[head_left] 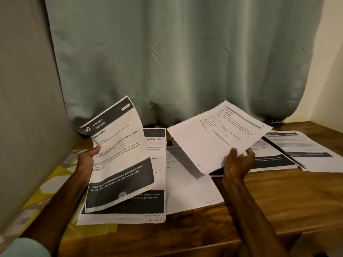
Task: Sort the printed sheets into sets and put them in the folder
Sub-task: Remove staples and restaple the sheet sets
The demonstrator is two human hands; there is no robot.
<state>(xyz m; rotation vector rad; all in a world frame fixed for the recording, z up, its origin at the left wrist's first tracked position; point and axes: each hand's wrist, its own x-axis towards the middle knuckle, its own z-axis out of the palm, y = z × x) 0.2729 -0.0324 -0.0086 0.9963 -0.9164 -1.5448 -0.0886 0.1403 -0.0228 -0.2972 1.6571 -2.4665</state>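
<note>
My left hand (87,160) grips the left edge of a printed sheet (118,154) headed "KITCHEN" and "baby bottle", lifted and curling above the table. Beneath it lies a small stack of dark-banded sheets (157,206) titled "Photo Wall". My right hand (239,160) holds a mostly white text sheet (217,138) by its near edge, raised and tilted over the middle of the table. More white sheets (189,188) lie flat under it. A yellow patterned folder (61,173) lies partly hidden under the left stack.
Another spread of printed sheets (300,151) lies at the right of the wooden table (278,197). A grey-green curtain (176,62) hangs behind the table, and a grey padded panel (27,108) stands at the left.
</note>
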